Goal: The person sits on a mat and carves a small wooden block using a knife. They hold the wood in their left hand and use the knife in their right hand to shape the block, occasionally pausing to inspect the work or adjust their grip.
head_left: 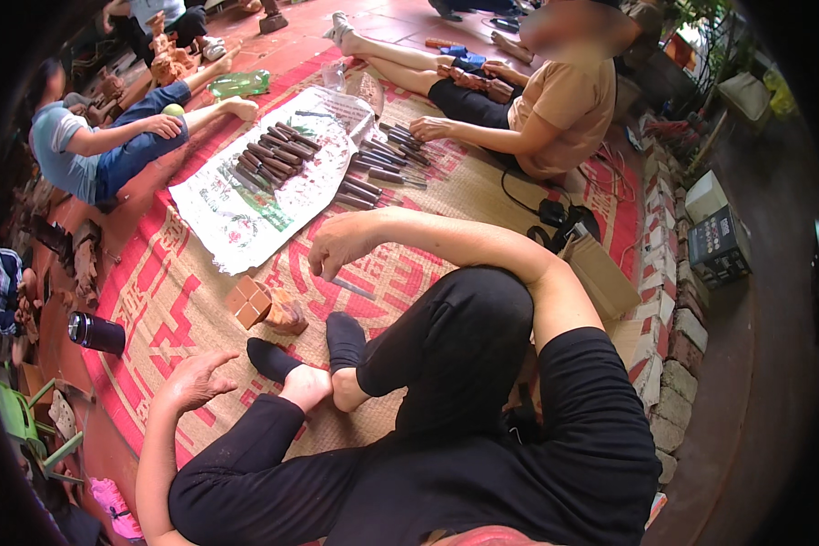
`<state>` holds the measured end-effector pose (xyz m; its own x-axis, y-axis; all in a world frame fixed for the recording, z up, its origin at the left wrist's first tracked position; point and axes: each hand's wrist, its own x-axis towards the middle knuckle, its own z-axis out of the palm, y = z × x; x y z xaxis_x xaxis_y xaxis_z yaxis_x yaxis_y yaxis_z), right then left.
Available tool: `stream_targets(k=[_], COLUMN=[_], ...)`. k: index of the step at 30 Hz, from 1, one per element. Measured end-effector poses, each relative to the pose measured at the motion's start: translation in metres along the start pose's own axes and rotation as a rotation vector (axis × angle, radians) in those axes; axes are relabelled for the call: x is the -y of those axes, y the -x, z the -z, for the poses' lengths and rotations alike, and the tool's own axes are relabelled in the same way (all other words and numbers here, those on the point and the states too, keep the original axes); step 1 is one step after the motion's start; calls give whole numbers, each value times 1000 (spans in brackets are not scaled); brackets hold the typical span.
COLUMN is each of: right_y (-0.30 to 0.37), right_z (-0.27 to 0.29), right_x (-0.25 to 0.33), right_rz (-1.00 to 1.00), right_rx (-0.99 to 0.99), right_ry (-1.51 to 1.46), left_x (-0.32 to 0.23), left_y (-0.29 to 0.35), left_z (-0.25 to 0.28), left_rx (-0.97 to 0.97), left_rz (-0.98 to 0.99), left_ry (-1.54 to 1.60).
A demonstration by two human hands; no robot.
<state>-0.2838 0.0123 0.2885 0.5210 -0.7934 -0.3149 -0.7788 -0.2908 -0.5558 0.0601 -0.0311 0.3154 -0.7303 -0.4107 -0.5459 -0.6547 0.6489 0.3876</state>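
Note:
My left hand (196, 380) hovers above the mat beside my left shin. Its thumb and fingers are spread, with nothing between them. My right forearm lies across my raised knee, and my right hand (341, 241) hangs from it, fingers loosely bent downward and slightly apart; I see nothing held in it. Just below those fingers lies a narrow flat metal blade (353, 288) on the mat. In front of my feet sits a wooden block (247, 302) with crossing grooves cut in its face. Against it stands a rounded piece of reddish wood (287, 314).
Several wooden-handled carving tools (278, 155) lie on a white printed sack (218, 218), more (387, 155) beside it. A dark tumbler (96, 333) lies at left. Two people sit on the far side, one with a carved wooden piece (473, 80). A brick edging (664, 300) borders the right.

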Motion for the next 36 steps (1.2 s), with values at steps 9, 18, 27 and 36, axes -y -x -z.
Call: stream_targets(k=[9,18,27,36], right_y=[1,-4,-5,-3], right_z=[1,-2,-3,-2], right_x=[1,-6,-9,-6], right_rz=[-16,3,-3,-15], right_rx=[-4,-5,7,24], right_ry=[-16,-18,-21,-9], left_x=[6,6,5,9], left_y=[-2,-1,-2,-3], left_z=[-3,-3,-3,-5], left_rx=[-16,1,9,-7], left_rz=[-25,-8,-16,-38], left_ry=[-23,-19,-20,-4])
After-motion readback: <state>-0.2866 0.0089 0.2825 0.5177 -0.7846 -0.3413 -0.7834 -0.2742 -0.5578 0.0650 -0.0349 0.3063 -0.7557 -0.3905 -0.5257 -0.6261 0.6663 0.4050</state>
